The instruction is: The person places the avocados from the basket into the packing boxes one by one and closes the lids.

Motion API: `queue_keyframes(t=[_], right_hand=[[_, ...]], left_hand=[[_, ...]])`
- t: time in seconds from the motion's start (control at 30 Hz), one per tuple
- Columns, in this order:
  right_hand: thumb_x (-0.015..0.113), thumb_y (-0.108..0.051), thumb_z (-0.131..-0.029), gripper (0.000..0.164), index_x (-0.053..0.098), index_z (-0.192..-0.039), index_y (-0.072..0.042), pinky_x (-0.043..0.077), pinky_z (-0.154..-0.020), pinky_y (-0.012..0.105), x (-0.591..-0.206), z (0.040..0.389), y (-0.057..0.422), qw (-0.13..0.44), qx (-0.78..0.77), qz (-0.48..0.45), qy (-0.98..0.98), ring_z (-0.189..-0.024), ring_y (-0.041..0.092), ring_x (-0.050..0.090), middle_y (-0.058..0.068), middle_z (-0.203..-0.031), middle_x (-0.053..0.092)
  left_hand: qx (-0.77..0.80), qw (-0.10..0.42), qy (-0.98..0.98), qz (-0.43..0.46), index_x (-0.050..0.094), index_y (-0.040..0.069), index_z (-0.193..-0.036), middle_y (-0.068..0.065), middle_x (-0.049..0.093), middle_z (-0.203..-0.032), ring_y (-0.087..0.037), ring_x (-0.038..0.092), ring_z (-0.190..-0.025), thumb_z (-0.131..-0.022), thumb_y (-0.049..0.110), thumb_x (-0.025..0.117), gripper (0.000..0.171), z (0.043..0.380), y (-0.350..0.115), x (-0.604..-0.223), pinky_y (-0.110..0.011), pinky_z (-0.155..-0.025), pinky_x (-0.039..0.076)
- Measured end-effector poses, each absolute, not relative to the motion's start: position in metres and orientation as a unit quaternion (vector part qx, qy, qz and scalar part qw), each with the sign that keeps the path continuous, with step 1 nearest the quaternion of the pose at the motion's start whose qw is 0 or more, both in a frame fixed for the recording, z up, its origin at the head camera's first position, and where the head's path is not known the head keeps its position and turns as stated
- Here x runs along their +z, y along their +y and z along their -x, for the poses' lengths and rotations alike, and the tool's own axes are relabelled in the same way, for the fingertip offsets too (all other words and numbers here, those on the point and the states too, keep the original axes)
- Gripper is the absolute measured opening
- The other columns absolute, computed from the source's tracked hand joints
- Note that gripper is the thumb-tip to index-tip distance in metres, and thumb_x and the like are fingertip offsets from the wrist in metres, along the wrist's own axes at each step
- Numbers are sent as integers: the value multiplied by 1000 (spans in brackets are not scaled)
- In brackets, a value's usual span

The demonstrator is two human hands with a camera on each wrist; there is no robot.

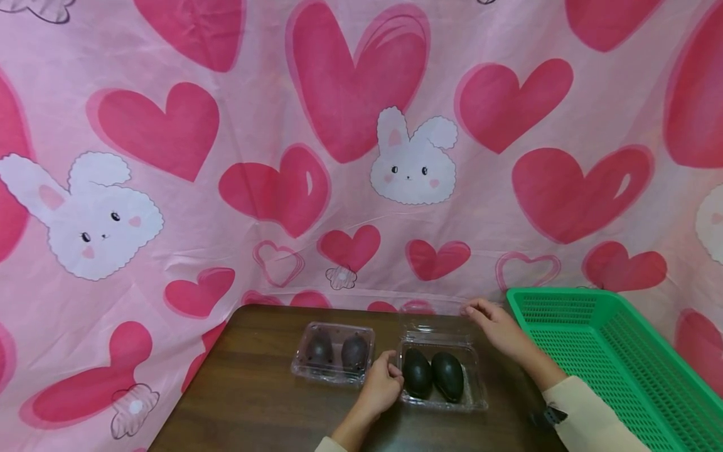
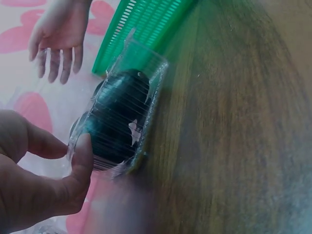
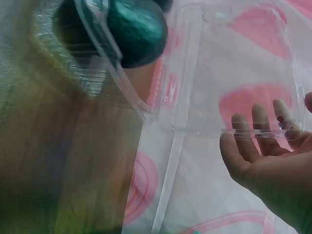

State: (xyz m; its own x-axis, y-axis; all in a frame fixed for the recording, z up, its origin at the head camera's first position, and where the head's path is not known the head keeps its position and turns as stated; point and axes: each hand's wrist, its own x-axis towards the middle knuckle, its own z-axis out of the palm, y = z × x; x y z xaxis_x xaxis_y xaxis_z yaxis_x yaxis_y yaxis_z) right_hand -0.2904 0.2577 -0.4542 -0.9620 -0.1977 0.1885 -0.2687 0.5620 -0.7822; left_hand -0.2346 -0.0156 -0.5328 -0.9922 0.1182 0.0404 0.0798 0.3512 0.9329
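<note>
A clear plastic clamshell box [image 1: 479, 402] stands unlatched on the table with two dark green avocados [image 1: 447, 376] side by side in it. Its see-through lid [image 3: 204, 73] is raised at the far side. With thumb and forefinger, my left hand [image 1: 381, 386] pinches the box's left edge, as the left wrist view shows up close. My right hand [image 1: 499, 329] holds the lid's right corner between thumb and fingers, the other fingers extended behind the clear plastic [image 3: 190, 129]. Left of my left hand, a second clamshell box [image 1: 305, 373] is closed over two dark avocados [image 1: 354, 351].
A green perforated plastic basket [image 1: 587, 307] stands to the right, beside my right forearm. Brown wood grain covers the tabletop [image 1: 248, 376]. Behind its far edge hangs a pink cloth [image 1: 350, 201] printed with hearts and rabbits.
</note>
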Motion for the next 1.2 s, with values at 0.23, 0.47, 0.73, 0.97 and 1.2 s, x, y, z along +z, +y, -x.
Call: queue_keyframes(t=[0.23,0.47,0.73,0.97,1.2], right_hand=[[50,-38,-99,32,60,-117,-14,53,-85,21,-460,272,252,70,411,-110,-902,-103,18,58,5,-116,64],[58,-30,-96,18,61,-111,-20,54,-81,21,-465,254,248,97,398,-115,-905,-95,10,58,0,-110,64],[58,-26,-96,18,61,-111,-17,53,-79,18,-474,234,245,97,417,-110,-897,-94,1,57,-2,-110,63],[63,-16,-93,16,62,-109,-14,54,-80,19,-485,224,243,108,418,-94,-897,-98,0,60,-1,-109,64],[63,-2,-88,26,63,-111,-13,56,-78,23,-501,213,242,109,428,-77,-894,-101,10,62,0,-114,64]], left_hand=[[542,16,837,-70,47,-6,-133,-5,58,-82,-12,57,-56,-94,8,52,42,234,-18,-525,-32,-49,55],[441,-21,894,-71,50,-3,-133,-19,62,-120,-35,57,-116,-101,42,41,56,240,-31,-493,-55,-99,46],[466,37,881,-78,49,6,-137,-16,57,-134,-31,61,-112,-97,61,34,70,252,-38,-478,-51,-93,51],[510,112,849,-80,38,0,-143,-19,64,-105,-23,64,-64,-94,58,46,77,251,-35,-485,-39,-52,55],[583,144,796,-77,32,-7,-143,-15,63,-102,-21,64,-71,-90,45,62,80,246,-31,-504,-43,-56,60]])
